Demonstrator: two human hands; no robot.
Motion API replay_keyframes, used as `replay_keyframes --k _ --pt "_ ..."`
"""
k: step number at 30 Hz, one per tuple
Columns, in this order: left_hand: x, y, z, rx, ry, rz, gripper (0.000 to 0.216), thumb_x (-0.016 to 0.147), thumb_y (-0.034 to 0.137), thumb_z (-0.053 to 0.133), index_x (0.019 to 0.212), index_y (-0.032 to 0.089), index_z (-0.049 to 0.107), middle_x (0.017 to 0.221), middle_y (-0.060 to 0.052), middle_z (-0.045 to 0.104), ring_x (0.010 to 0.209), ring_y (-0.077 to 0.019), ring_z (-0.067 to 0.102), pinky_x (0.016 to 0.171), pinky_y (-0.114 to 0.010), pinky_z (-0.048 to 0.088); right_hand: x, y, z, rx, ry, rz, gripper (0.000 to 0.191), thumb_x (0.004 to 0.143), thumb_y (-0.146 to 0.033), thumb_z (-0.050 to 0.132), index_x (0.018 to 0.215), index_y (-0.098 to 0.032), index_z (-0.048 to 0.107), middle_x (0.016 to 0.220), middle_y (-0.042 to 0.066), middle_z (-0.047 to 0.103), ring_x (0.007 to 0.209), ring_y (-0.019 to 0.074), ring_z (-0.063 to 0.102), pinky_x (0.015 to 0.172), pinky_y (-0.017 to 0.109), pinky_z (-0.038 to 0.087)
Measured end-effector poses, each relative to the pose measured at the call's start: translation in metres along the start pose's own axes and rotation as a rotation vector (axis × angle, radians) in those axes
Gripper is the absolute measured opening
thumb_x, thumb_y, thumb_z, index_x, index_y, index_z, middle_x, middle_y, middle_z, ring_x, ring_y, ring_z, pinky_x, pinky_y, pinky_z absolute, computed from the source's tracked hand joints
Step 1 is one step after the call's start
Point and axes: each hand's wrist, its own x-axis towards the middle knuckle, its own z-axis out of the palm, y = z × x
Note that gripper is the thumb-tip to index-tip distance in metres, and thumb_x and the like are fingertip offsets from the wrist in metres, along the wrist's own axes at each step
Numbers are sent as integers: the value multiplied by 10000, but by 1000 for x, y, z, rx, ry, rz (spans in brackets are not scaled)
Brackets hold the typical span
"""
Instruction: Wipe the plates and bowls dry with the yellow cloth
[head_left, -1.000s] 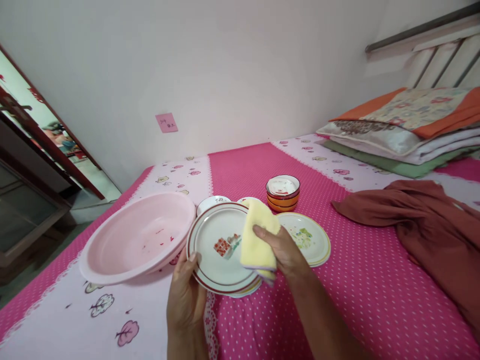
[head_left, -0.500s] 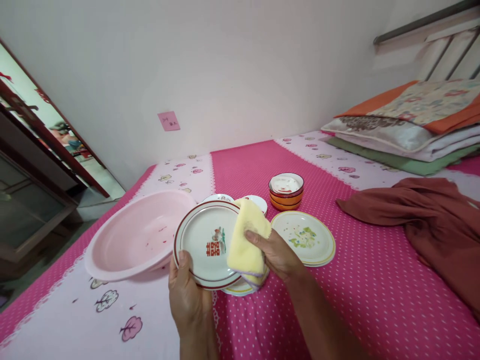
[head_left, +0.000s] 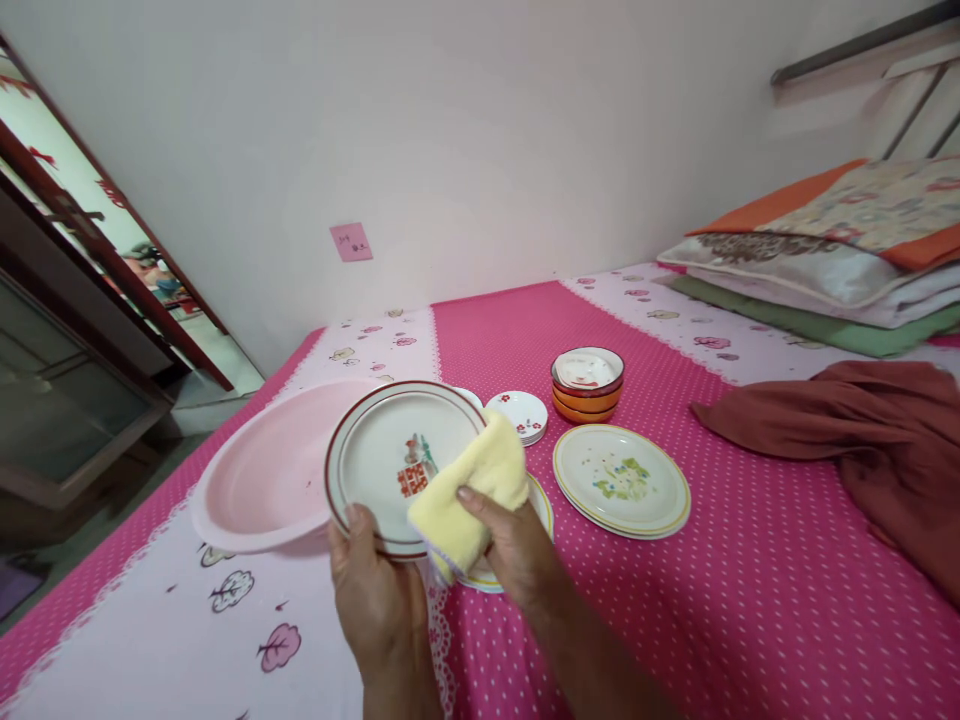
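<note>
A white plate (head_left: 382,450) with a dark red rim and a red printed motif is held up, tilted, by my left hand (head_left: 382,600), thumb over its lower left edge. My right hand (head_left: 510,540) grips a folded yellow cloth (head_left: 480,480), which lies against the plate's right edge; the fingers behind the cloth are hidden. Below and partly covered by them is a yellow-rimmed plate (head_left: 544,505) on the bedspread. To the right lies a small stack of yellow-rimmed plates (head_left: 622,478) with a green leaf print.
A pink basin (head_left: 247,500) stands left, partly behind the held plate. Small flowered saucers (head_left: 521,412) and stacked orange bowls (head_left: 587,400) sit farther back. A brown-red cloth (head_left: 862,430) and folded bedding (head_left: 817,270) are at the right, on the pink patterned bedspread (head_left: 750,570).
My right hand has moved the yellow cloth left and down along the plate's edge. The plate has shifted slightly left and up in my left hand. The whole view has turned a little left.
</note>
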Motion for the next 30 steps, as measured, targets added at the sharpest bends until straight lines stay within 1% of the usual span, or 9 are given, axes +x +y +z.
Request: replay_keyframes --k 5,8,11,13,15,20,25,28,30 --pt "-3 -3 0 196 -219 -174 471 946 532 700 1318 243 706 1418 -132 700 1335 -300 642 1107 -481 528 13 -32 -27 -376 161 -365 647 668 -391 898 1249 -226 667 1161 93 795 1131 333 727 993 506 601" --pt "-11 10 6 67 -289 -215 619 932 686 633 1321 213 724 1557 -161 592 1488 -338 496 1186 -492 462 13 -41 -38 -650 210 -628 511 679 -342 833 1154 -210 698 1072 110 802 1041 322 733 960 475 589" --pt "-17 23 9 -140 -354 -355 676 964 686 574 1414 193 678 1541 -175 608 1497 -353 485 1221 -489 424 6 -47 -32 -945 -153 -826 315 809 -284 688 1116 -225 721 1104 109 794 1032 290 725 938 438 548" --pt "-16 26 8 -209 -280 -424 555 1019 521 576 1475 210 632 1503 -153 648 1486 -336 503 1221 -474 426 1 -53 -23 -1146 -388 -928 265 905 -263 610 1145 -245 721 1146 88 786 1103 273 704 976 432 489" --pt "-11 23 4 -262 -248 -500 501 1042 350 540 1522 212 587 1478 -146 670 1469 -318 528 1214 -464 434 -2 -59 -14 -1277 -484 -985 248 963 -271 586 1177 -248 709 1154 72 786 1141 258 689 993 422 451" --pt "0 2 -2 -244 -417 -589 563 971 289 619 1528 212 580 1498 -167 647 1442 -366 551 1169 -530 483 -6 -75 -9 -1421 -534 -987 214 992 -233 613 1180 -239 715 1205 59 785 1195 245 673 1137 446 359" --pt "-3 -18 -5 -190 -381 -556 602 894 254 707 1490 252 617 1490 -149 658 1424 -388 565 1150 -569 500 -15 -98 -20 -1356 -531 -738 371 919 -179 646 1266 -274 738 1388 67 725 1353 276 602 1190 489 387" --pt "-6 -20 -7 -173 -314 -549 632 896 162 687 1513 257 592 1458 -150 684 1402 -353 595 1165 -524 492 -12 -107 -33 -1182 -462 -488 303 842 -200 679 1109 -256 811 1277 71 783 1228 310 693 1073 477 525" --pt "-7 -20 -7 -179 -254 -549 658 913 103 659 1544 258 555 1437 -151 699 1369 -329 628 1170 -514 486 -5 -110 -41 -1039 -264 -367 192 767 -229 725 934 -216 820 1051 80 835 1005 326 766 879 444 614"
